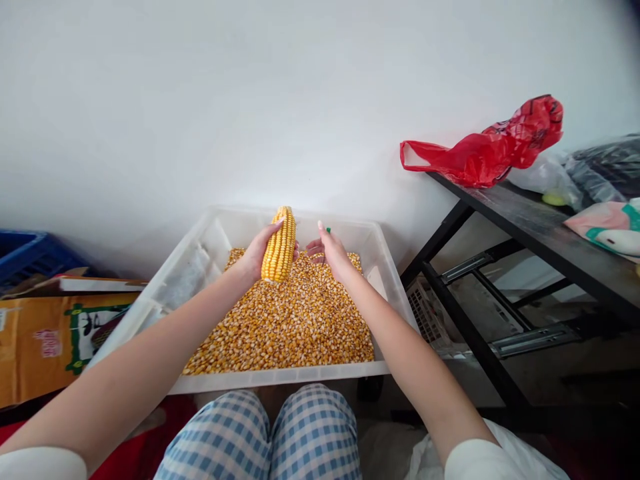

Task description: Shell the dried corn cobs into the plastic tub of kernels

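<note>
An ear of yellow corn (279, 250) is held upright, tilted slightly, in my left hand (259, 252), with the thumb along its side and fingertips showing behind it. To the right, apart from the ear, is my right hand (334, 253), thumb up and fingers curled. A small green tip shows beside that thumb, and a thin dark line runs below; the thing itself is too small to name. Under both hands, loose corn kernels (295, 327) fill much of a translucent plastic bin (393, 280).
A crumpled clear plastic bag (193, 273) lies inside the bin's left side. To the right stands a black-framed table (530, 227) bearing a red plastic bag (487, 150). A cardboard box (35, 347) and a blue crate (40, 257) are at left. A white wall (250, 100) rises behind.
</note>
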Tool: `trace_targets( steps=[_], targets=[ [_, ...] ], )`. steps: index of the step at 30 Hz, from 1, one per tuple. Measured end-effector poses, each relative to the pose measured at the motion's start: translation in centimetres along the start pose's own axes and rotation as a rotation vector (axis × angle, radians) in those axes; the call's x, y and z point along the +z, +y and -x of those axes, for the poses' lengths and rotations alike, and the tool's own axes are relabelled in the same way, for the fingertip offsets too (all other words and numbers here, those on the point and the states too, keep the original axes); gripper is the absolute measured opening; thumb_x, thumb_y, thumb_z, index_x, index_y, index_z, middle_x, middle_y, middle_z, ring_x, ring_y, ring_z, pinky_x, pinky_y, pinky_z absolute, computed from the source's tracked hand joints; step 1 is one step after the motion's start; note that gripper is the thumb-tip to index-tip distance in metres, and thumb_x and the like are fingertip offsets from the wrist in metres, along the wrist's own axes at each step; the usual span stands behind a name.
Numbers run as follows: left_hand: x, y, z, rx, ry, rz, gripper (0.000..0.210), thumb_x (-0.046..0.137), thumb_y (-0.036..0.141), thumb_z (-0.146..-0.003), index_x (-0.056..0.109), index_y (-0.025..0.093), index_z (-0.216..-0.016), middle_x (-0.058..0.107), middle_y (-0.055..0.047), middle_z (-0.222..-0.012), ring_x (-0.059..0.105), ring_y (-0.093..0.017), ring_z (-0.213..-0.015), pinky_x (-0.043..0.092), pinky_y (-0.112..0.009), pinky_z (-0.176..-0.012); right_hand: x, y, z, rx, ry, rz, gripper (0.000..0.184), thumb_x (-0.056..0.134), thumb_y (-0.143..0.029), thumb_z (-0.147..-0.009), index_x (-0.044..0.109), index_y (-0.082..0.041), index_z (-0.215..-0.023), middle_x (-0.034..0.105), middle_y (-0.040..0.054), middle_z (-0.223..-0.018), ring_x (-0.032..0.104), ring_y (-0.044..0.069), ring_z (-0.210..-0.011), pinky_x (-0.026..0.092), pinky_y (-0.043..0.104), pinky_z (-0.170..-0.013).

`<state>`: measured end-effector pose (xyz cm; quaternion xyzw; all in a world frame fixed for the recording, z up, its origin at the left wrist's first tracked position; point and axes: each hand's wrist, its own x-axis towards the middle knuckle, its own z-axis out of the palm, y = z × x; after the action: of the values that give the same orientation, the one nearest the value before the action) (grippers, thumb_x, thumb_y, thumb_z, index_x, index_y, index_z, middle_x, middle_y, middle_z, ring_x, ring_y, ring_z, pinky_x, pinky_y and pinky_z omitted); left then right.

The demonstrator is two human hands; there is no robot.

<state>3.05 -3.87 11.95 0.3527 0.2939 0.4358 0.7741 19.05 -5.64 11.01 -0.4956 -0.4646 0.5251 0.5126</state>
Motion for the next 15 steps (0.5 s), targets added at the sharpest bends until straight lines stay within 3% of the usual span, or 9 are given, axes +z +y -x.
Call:
trace_targets(
  steps=[3, 5, 9, 15],
  targets=[
    [0.5, -0.2, 0.1, 0.067, 0.081, 0.041, 0.036, 0.057, 0.044, -0.071, 0.058, 0.017, -0.095, 0.063, -0.005, -0.065, 0.062, -0.018, -0.057, 0.053, -0.031, -0.058, 1.3, -0.3, 1.7, 0.082, -0.35, 0.019, 0.048, 0.046, -0.06, -0.075, 0.053, -0.016, -0.094, 0.062, 0.0049, -0.081, 0.06, 0.012, -0.064, 0.05, 0.023, -0.053],
    [0.4, 0.0, -0.1, 0.096, 0.141, 0.082, 0.033, 0.058, 0.044, -0.07, 0.058, 0.018, -0.09, 0.063, -0.005, -0.066, 0.062, -0.018, -0.06, 0.054, -0.033, -0.061, 2.3, -0.1, 2.7, 0.081, -0.468, 0.011, 0.047, 0.056, -0.055, -0.072, 0.051, -0.02, -0.102, 0.062, 0.0025, -0.086, 0.061, 0.013, -0.071, 0.052, 0.024, -0.057],
    [-1.1, 1.6, -0.4, 0.158, 0.223, 0.098, 0.026, 0.059, 0.041, -0.069, 0.057, 0.017, -0.081, 0.062, -0.005, -0.065, 0.062, -0.019, -0.064, 0.053, -0.035, -0.068, 3.7, 0.7, 3.2, 0.065, -0.463, 0.018, 0.055, 0.068, -0.047, -0.063, 0.047, -0.021, -0.107, 0.062, 0.0034, -0.097, 0.06, 0.014, -0.077, 0.052, 0.021, -0.055],
    [-2.8, 3.7, -0.2, 0.174, 0.2, 0.004, 0.009, 0.058, 0.024, -0.064, 0.055, 0.018, -0.07, 0.062, -0.005, -0.067, 0.063, -0.024, -0.075, 0.052, -0.041, -0.074, 2.7, 1.5, 2.1, 0.02, -0.463, 0.134, 0.054, 0.07, -0.041, -0.062, 0.048, -0.019, -0.105, 0.06, 0.0042, -0.099, 0.059, 0.014, -0.081, 0.051, 0.023, -0.06]
  ],
)
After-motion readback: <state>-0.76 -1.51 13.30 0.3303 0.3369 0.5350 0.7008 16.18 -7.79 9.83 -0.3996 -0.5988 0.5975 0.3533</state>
